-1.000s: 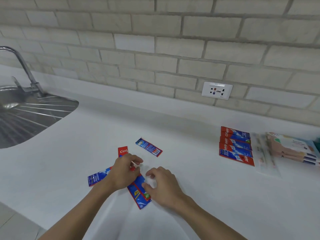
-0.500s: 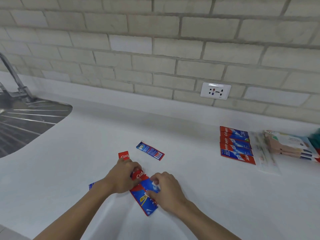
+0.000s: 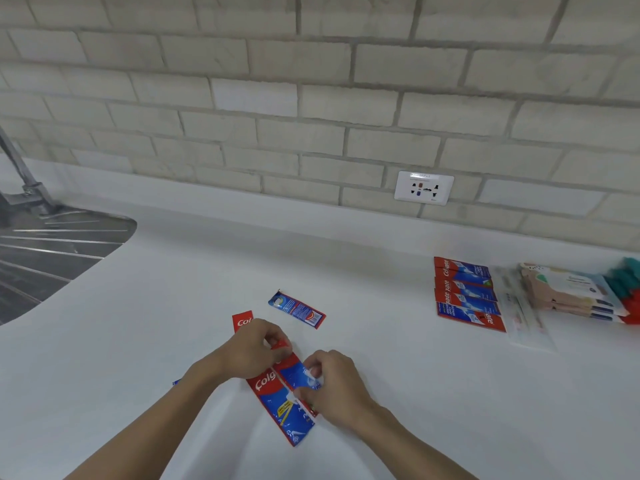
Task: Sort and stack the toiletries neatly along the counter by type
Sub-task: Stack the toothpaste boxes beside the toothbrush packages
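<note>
Several red-and-blue toothpaste sachets lie on the white counter [image 3: 381,358]. My left hand [image 3: 254,351] pinches the red top end of two overlapping sachets [image 3: 280,407] near the front. My right hand [image 3: 330,381] pinches their blue right edge. Another sachet [image 3: 242,320] pokes out from behind my left hand. A single sachet [image 3: 298,309] lies face down a little farther back. At the right sits a neat stack of toothpaste sachets [image 3: 465,294].
Right of the stack lie clear-wrapped packets [image 3: 523,313], a pile of beige packets [image 3: 568,294] and green and red items [image 3: 627,282] at the frame edge. A steel sink drainboard [image 3: 52,247] with a tap is at the left. A wall socket [image 3: 424,187] sits above the counter.
Both hands closed onto the sachets near the front and drew two of them together, overlapping. The view shifted left to right, so the sink slid toward the edge.
</note>
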A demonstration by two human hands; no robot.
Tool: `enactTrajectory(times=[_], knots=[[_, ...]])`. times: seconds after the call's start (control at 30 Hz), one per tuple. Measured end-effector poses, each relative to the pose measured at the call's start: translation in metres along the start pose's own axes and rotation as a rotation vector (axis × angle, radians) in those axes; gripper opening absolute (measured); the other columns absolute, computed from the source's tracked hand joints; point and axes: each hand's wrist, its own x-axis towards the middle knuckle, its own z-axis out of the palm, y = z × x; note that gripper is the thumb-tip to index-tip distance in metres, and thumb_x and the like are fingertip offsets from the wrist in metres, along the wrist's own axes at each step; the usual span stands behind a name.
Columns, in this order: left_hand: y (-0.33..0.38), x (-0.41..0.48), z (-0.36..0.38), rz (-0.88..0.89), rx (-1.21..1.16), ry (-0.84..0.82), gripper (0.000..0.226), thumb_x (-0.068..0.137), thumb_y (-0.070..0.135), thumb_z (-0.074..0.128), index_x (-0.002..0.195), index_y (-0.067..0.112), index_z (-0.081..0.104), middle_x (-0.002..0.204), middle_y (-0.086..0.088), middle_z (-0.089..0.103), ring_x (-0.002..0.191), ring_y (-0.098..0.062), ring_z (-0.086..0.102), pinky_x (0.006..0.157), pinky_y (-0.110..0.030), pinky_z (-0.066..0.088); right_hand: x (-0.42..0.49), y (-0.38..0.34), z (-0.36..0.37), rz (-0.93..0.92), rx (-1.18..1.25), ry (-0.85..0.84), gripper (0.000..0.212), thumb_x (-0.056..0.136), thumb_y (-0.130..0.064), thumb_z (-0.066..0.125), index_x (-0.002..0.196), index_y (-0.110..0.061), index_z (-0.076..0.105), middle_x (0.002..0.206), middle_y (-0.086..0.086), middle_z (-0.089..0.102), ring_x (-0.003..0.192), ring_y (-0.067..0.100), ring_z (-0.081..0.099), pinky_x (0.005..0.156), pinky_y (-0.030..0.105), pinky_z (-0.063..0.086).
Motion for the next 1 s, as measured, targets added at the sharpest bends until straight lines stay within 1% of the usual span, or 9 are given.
enactTrajectory(times=[0.1, 0.23, 0.33, 0.47, 0.53, 0.67, 0.77, 0.87, 1.0], knots=[[0.009, -0.002, -0.006, 0.042, -0.068, 0.013, 0.014, 0.090, 0.033, 0.062, 0.099, 0.023, 0.068, 0.103, 0.008, 0.067, 0.090, -0.013, 0.066, 0.079, -0.023, 0.057, 0.001, 0.004, -0.003, 0.023, 0.041, 0.034, 0.041, 0.082, -0.041, 0.073, 0.115, -0.024, 0.055, 0.113, -0.004, 0.059, 0.104, 0.010, 0.059, 0.082, 0.017, 0.053], [0.022, -0.001, -0.009, 0.065, -0.251, 0.046, 0.010, 0.090, 0.021, 0.064, 0.097, 0.017, 0.070, 0.099, 0.003, 0.068, 0.089, -0.016, 0.067, 0.067, -0.024, 0.059, 0.000, 0.013, -0.014, 0.017, 0.131, 0.047, 0.022, 0.087, -0.037, 0.069, 0.101, -0.025, 0.057, 0.107, -0.005, 0.066, 0.088, 0.003, 0.061, 0.068, 0.008, 0.048], [0.031, 0.004, -0.011, 0.070, -0.334, 0.090, 0.014, 0.088, 0.021, 0.066, 0.100, 0.014, 0.069, 0.100, 0.000, 0.068, 0.088, -0.016, 0.069, 0.064, -0.023, 0.058, -0.001, 0.022, -0.030, 0.038, 0.250, 0.087, 0.014, 0.089, -0.033, 0.068, 0.097, -0.025, 0.059, 0.092, -0.007, 0.064, 0.069, -0.004, 0.056, 0.055, 0.005, 0.040], [0.045, 0.014, -0.008, 0.071, -0.440, 0.106, 0.010, 0.086, 0.019, 0.068, 0.095, 0.014, 0.071, 0.096, -0.003, 0.070, 0.085, -0.018, 0.071, 0.064, -0.025, 0.059, 0.003, 0.038, -0.051, 0.114, 0.411, 0.122, 0.009, 0.089, -0.026, 0.067, 0.096, -0.021, 0.067, 0.068, -0.011, 0.059, 0.053, -0.002, 0.052, 0.055, 0.009, 0.038], [0.051, 0.020, -0.005, 0.080, -0.481, 0.099, 0.007, 0.085, 0.017, 0.070, 0.090, 0.015, 0.073, 0.092, -0.004, 0.072, 0.084, -0.019, 0.071, 0.069, -0.032, 0.060, 0.003, 0.045, -0.063, 0.143, 0.478, 0.106, 0.010, 0.090, -0.024, 0.065, 0.097, -0.017, 0.068, 0.065, -0.007, 0.059, 0.053, 0.005, 0.052, 0.054, 0.015, 0.041], [0.076, 0.037, 0.006, 0.116, -0.557, 0.061, 0.008, 0.082, 0.012, 0.074, 0.090, 0.012, 0.075, 0.091, -0.009, 0.073, 0.079, -0.023, 0.073, 0.078, -0.044, 0.059, 0.001, 0.064, -0.096, 0.160, 0.579, 0.146, 0.010, 0.093, -0.019, 0.063, 0.095, -0.010, 0.066, 0.068, 0.002, 0.062, 0.053, 0.008, 0.057, 0.052, 0.014, 0.044], [0.097, 0.050, 0.015, 0.118, -0.597, 0.048, 0.009, 0.083, 0.010, 0.074, 0.091, 0.011, 0.074, 0.096, -0.014, 0.072, 0.075, -0.026, 0.074, 0.067, -0.042, 0.054, 0.002, 0.079, -0.117, 0.168, 0.667, 0.191, 0.012, 0.093, -0.015, 0.062, 0.097, -0.005, 0.067, 0.068, 0.005, 0.062, 0.054, 0.010, 0.057, 0.055, 0.017, 0.047], [0.115, 0.065, 0.023, 0.128, -0.638, 0.031, 0.012, 0.082, 0.011, 0.075, 0.094, 0.011, 0.073, 0.097, -0.013, 0.072, 0.077, -0.026, 0.074, 0.083, -0.050, 0.055, 0.005, 0.090, -0.136, 0.196, 0.717, 0.238, 0.011, 0.093, -0.015, 0.062, 0.096, -0.004, 0.066, 0.070, 0.007, 0.063, 0.056, 0.011, 0.058, 0.058, 0.018, 0.051], [0.140, 0.088, 0.034, 0.125, -0.707, 0.005, 0.013, 0.083, 0.006, 0.073, 0.096, 0.006, 0.073, 0.099, -0.018, 0.071, 0.078, -0.028, 0.073, 0.078, -0.034, 0.060, 0.012, 0.108, -0.159, 0.228, 0.694, 0.324, 0.016, 0.091, -0.020, 0.065, 0.092, -0.004, 0.065, 0.069, 0.004, 0.065, 0.056, 0.009, 0.060, 0.062, 0.020, 0.052]])
